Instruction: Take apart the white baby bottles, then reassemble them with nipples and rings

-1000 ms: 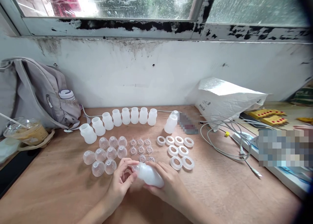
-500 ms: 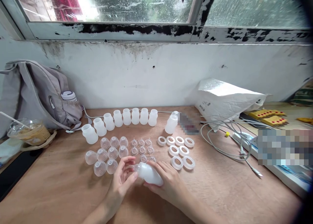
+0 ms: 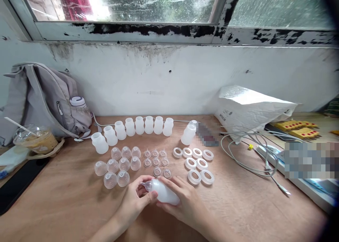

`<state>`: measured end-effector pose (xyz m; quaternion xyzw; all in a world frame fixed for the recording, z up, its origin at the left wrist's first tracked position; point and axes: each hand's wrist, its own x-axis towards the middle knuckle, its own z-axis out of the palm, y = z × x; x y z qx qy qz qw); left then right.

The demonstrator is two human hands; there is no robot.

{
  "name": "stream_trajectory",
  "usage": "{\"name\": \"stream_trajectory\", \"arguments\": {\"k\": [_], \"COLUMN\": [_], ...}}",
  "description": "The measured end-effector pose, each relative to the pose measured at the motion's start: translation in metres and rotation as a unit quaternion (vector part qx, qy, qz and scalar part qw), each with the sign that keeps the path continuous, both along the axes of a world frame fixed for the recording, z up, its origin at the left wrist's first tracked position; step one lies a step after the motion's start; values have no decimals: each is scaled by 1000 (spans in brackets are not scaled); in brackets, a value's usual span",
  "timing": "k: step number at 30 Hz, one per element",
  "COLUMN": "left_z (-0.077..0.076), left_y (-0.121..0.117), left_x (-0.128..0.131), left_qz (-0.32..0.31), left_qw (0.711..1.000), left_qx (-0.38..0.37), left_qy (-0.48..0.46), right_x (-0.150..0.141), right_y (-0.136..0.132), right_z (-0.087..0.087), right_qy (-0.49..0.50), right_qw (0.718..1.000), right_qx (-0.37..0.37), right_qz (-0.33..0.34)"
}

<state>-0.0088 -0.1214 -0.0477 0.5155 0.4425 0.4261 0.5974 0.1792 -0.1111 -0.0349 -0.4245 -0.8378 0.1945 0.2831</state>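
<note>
Bottle [image 3: 168, 193] was tilted between the two hands, above the near part of the worktop [image 3: 251, 213]. The right hand [image 3: 186, 196] grasped its body; the left hand [image 3: 136, 196] had thumb and fingers closed around the teat [image 3: 146, 185] at the neck. To do this step well, I judged, the right grip needed to be steady without squeezing, and the left fingers needed to press the teat's edge evenly all around, so that it sat straight and without folds. Just beyond were loose teats [image 3: 156, 161], with domes [image 3: 124, 164] at left and rings [image 3: 206, 182] at right. Farther back, open bottles [image 3: 139, 125] stood in a curved row.
</note>
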Motion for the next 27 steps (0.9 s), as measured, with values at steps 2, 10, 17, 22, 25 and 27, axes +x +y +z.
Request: {"name": "stream_trajectory", "arguments": {"k": [2, 10, 17, 22, 25, 27], "left_z": [3, 23, 26, 21, 30, 42], "left_y": [-1, -9, -9, -2, 4, 9], "left_x": [-3, -6, -8, -14, -24, -35], "left_qz": [-11, -46, -67, -78, -101, -98], "left_qw": [999, 989, 980, 976, 968, 952], "left_qx": [47, 137, 183, 196, 212, 244], "left_qy": [15, 33, 43, 62, 93, 159], "right_x": [-1, 1, 2, -2, -4, -3], "right_y": [-2, -3, -1, 1, 1, 3], "right_z": [7, 15, 8, 3, -1, -2], "right_qy": [71, 273, 326, 356, 421, 468], "right_qw": [990, 836, 722, 692, 635, 608], "right_qx": [-122, -469, -601, -614, -631, -628], "right_qz": [20, 82, 107, 134, 146, 132]}}
